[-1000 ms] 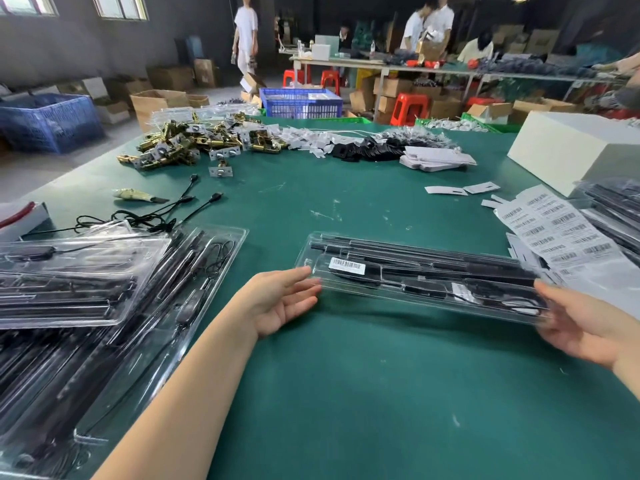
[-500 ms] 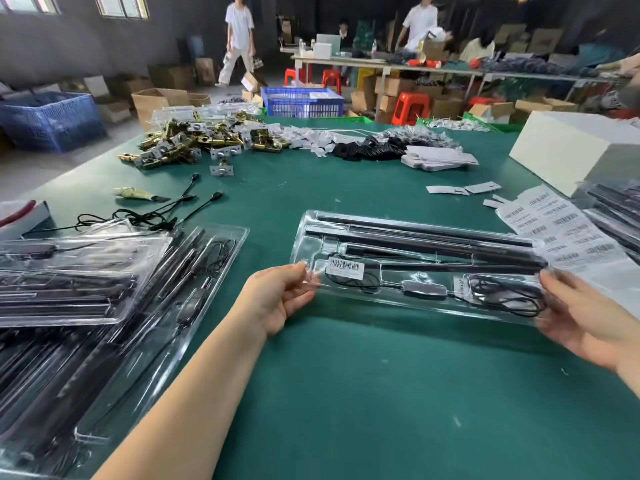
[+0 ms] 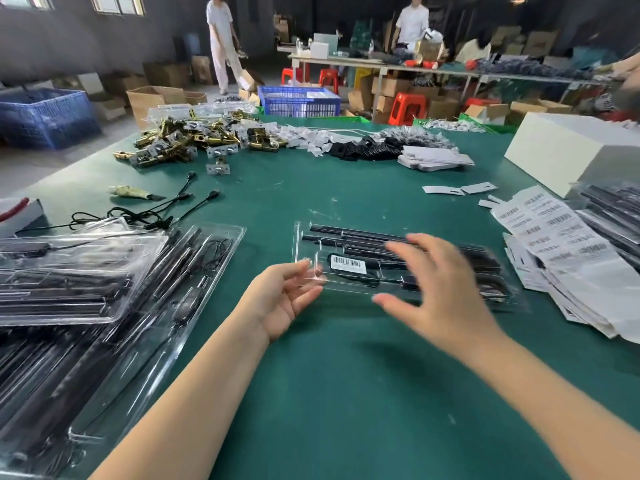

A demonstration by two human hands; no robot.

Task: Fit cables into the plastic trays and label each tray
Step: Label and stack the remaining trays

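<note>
Two hands: both reach over the green table [image 3: 346,393] toward one clear plastic tray [image 3: 304,233] lying flat near the table's middle.
Left hand [image 3: 280,299]: palm up at the tray's near left corner, fingers loosely spread, fingertips touching the tray's edge; nothing is pinched or gripped.
Right hand [image 3: 440,289]: blurred, hovering over the tray's middle with fingers spread and straight; whether it touches the plastic, I cannot tell.
Tray contents: long black rods [image 3: 346,233] in the far slots and a thin black cable [image 3: 360,280] coiled in the near part (the right half is hidden behind the right hand).
Barcode label [image 3: 348,264]: a white sticker already on the tray, just right of the left fingertips.
Left side: a stack of filled trays [image 3: 104,289], overlapping and tilted, reaching the table's near left edge.
Loose cables [image 3: 149,213]: black, tangled, just beyond that stack.
Right side: sheets of barcode labels [image 3: 554,237] fanned in a pile, just beside the tray's right end; more filled trays [image 3: 609,209] lie past them.
White box [image 3: 568,150]: at the far right of the table.
Far end: a heap of brass-coloured hardware [image 3: 194,140], then small white tags [image 3: 311,138] and black pieces [image 3: 367,148].
Background: a blue crate [image 3: 299,102], red stools [image 3: 407,107], cardboard boxes and two standing people [image 3: 221,39] in white.
</note>
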